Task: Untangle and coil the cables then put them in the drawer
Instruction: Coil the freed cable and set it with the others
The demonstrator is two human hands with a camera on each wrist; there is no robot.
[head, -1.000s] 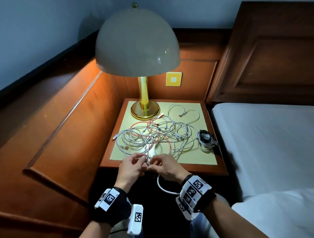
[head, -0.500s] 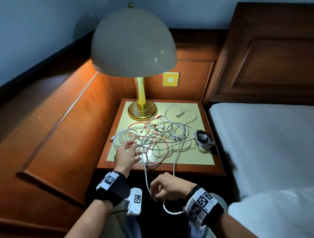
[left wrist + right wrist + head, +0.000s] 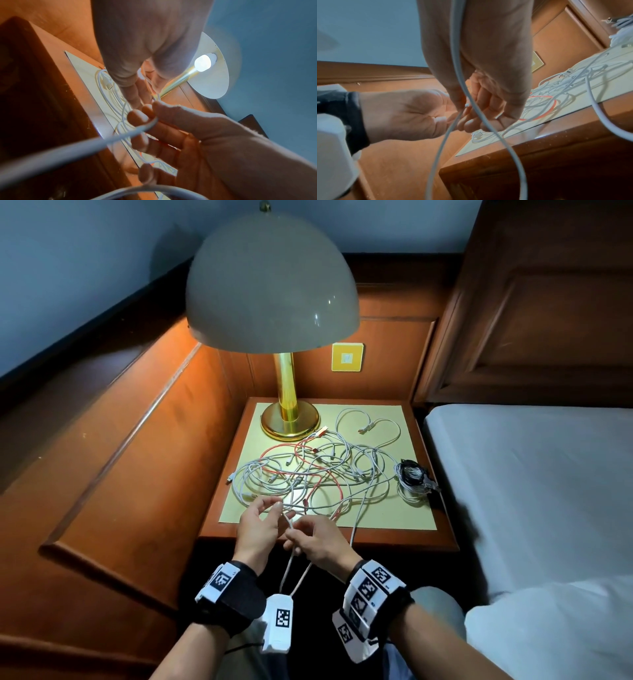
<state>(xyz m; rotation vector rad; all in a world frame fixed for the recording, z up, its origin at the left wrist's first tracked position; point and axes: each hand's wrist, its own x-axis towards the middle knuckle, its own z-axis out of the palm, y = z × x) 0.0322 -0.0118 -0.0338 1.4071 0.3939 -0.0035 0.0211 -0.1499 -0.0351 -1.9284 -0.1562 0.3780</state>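
A wooden bedside table (image 3: 442,537) stands between a wood-panelled wall on the left and a bed with a white sheet (image 3: 534,474) on the right. A pale yellow mat (image 3: 411,518) covers most of the tabletop.

At the back left of the mat stands a lamp (image 3: 274,282) with a lit, dome-shaped shade and a shiny gold stem and base. On the wall panel behind it is a small yellow switch plate (image 3: 347,357).

Spread across the middle of the mat is a tangle of cables (image 3: 322,470): many thin white leads looping over and under one another, with one thin red cable (image 3: 337,491) threaded through them. Small plugs show at several loose ends. At the right edge of the mat lies a small coiled bundle (image 3: 412,475) of black and white cable, just beside the tangle.

At the front edge of the table, the left hand (image 3: 258,523) has its thumb and forefinger curled round a white cable (image 3: 287,566), the other fingers loosely spread. Touching it on the right, the right hand (image 3: 323,541) pinches the same white cable between thumb and fingertips. Below the hands, two strands of that cable hang down off the table front towards the person's lap. Each wrist wears a black band with black-and-white square markers.
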